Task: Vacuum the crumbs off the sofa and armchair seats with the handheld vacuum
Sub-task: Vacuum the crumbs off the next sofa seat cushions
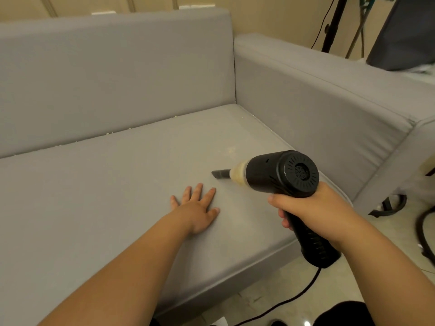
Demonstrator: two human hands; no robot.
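My right hand (pixel 313 210) grips the handle of a black handheld vacuum (pixel 280 172). Its clear dust cup holds pale debris, and its dark narrow nozzle (pixel 221 173) points left, low over the grey sofa seat (pixel 106 196). My left hand (pixel 197 208) rests flat on the seat with fingers spread, just below and left of the nozzle. Small pale crumbs (pixel 108 133) lie along the crease between the seat and the backrest, and a few more crumbs (pixel 255 116) sit by the right armrest.
The sofa backrest (pixel 117 74) and the right armrest (pixel 329 102) close in the seat's corner. A black power cord (pixel 303 290) runs from the vacuum across the pale tiled floor. A dark stand (pixel 332 24) and cables are behind the armrest.
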